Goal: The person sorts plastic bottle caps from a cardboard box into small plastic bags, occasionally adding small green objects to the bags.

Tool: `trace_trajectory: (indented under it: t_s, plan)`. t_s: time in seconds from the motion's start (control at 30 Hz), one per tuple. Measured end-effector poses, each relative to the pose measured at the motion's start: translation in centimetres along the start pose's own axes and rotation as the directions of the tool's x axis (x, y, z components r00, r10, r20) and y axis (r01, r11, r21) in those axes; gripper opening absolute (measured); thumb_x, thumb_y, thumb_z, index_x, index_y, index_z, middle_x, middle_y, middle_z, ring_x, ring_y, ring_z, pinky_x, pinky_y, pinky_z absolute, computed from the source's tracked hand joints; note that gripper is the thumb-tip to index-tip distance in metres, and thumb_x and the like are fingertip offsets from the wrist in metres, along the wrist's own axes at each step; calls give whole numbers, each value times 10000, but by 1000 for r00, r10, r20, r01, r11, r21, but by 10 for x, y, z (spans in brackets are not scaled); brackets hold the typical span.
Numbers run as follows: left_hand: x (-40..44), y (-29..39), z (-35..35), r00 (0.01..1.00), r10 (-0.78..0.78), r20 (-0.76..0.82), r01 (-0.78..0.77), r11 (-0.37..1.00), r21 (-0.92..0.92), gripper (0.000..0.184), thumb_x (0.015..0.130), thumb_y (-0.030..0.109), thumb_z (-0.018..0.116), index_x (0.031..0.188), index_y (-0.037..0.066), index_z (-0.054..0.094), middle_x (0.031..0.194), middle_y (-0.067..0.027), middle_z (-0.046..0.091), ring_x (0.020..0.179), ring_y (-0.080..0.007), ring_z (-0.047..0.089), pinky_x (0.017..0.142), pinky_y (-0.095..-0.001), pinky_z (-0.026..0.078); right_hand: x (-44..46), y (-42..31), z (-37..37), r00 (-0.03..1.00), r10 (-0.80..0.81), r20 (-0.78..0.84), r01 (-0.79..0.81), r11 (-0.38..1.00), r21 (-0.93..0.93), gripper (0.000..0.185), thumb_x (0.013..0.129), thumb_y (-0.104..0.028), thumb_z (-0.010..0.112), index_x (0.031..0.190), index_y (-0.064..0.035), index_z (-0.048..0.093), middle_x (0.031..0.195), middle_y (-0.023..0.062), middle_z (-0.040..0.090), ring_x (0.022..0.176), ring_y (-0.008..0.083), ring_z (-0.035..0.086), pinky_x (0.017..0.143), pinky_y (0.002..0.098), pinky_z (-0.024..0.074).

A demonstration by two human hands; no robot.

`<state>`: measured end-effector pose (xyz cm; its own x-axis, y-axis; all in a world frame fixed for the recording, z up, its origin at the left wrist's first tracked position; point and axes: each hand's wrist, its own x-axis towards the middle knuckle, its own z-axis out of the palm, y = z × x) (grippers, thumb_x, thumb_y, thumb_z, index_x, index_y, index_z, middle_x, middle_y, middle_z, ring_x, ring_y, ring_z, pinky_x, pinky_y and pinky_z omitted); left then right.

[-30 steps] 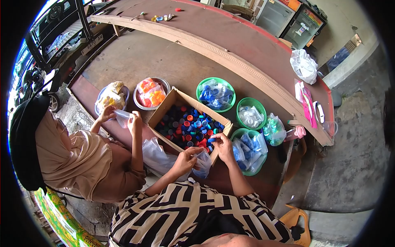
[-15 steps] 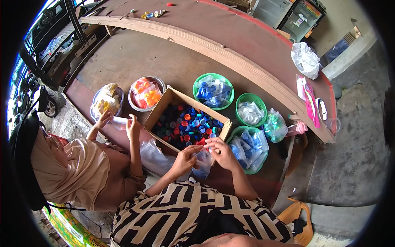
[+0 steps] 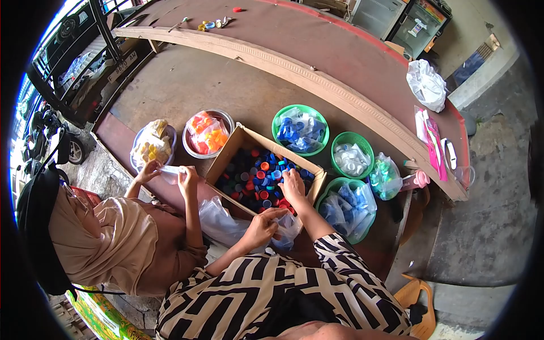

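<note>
A cardboard box [image 3: 233, 148] full of loose bottle caps [image 3: 262, 180], mostly blue, red and dark, stands in front of me. My left hand [image 3: 260, 228] is closed on the edge of a clear plastic bag [image 3: 288, 231] at the box's near side. Some blue shows through that bag. Over the caps in the right part of the box, my right hand [image 3: 293, 187] reaches down with bent fingers somewhat apart. Its fingertips are at the blue caps; whether they touch one is unclear. Another clear bag [image 3: 218, 221] lies left of my left hand.
Green baskets [image 3: 325, 136] with bagged blue, white and light-blue caps stand to the right. A metal bowl [image 3: 226, 120] and a pale basket [image 3: 136, 161] hold orange and yellowish bags. At left a co-worker's hands [image 3: 170, 173] hold a clear bag. A wooden rail [image 3: 272, 72] crosses behind.
My right hand has left the plastic bag and moved forward into the box, over the caps. My left hand still holds the bag. The co-worker's hands have shifted slightly.
</note>
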<state>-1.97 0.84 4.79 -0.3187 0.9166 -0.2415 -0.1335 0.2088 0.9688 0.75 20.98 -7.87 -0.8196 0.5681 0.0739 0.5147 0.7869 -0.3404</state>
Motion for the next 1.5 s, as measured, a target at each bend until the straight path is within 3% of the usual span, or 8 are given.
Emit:
trace_trajectory:
  t_s: [0.37,0.77,0.93,1.03,1.1,1.17,1.43,1.5]
  plan:
    - [4,-4,-2,1000,13,-3,-13,999,-51,483,796,-102,364,1241,-53,548,1245,-112,512,729,-185,667,668,-289,589,-19,30,-19,999,-10,46,-22,764,645,202,723,54,705,860,-28,581,837,68,598,739,156,634,687,288,534]
    - [-11,-7,7,999,39,26,-39,999,-5,466,805,-70,382,1232,-32,566,1253,-136,528,732,-202,687,668,-297,573,-21,1,14,994,-106,-38,110,982,156,265,783,-78,681,1029,-49,586,1047,161,546,987,329,550,889,412,449]
    - [-20,-9,7,999,34,5,-34,999,-14,479,798,-72,377,1232,-18,574,1258,-135,540,742,-202,686,680,-299,580,-9,15,28,999,-20,-38,35,903,428,118,780,2,637,882,-20,582,810,156,620,792,321,622,731,400,497]
    - [-20,-11,5,999,41,8,-40,999,-34,475,815,-94,365,1243,-25,560,1262,-125,514,744,-190,678,682,-294,586,-8,24,16,921,217,323,-389,507,769,74,828,-14,648,883,-28,601,818,51,627,746,172,624,697,296,513]
    - [-20,-11,5,999,40,22,-40,998,-41,471,830,-116,356,1253,-32,546,1266,-115,488,742,-180,671,682,-290,591,-16,31,4,872,148,466,-458,-85,885,97,887,-30,621,977,-59,598,905,9,604,773,125,593,720,257,516]
    - [-19,-9,6,999,43,15,-42,997,-63,470,830,-113,353,1253,-36,543,1259,-113,487,746,-182,672,684,-291,592,-25,32,-19,855,88,512,-472,-278,836,94,893,-41,619,982,-66,601,911,8,599,792,126,588,746,254,504]
    - [-8,-7,8,1000,29,-2,-29,996,-83,462,833,-82,376,1268,-40,527,1230,-112,494,747,-191,675,674,-281,584,-71,15,-94,895,-51,443,-429,-372,823,97,916,-27,577,1003,-61,602,1006,32,615,860,121,590,809,256,479]
    - [-7,-6,7,999,30,-13,-31,995,-94,461,833,-78,380,1269,-41,525,1228,-111,494,747,-192,675,671,-280,582,-85,0,-115,946,-147,287,-310,-168,936,73,914,-40,588,983,-58,602,985,21,622,876,115,578,824,253,464]
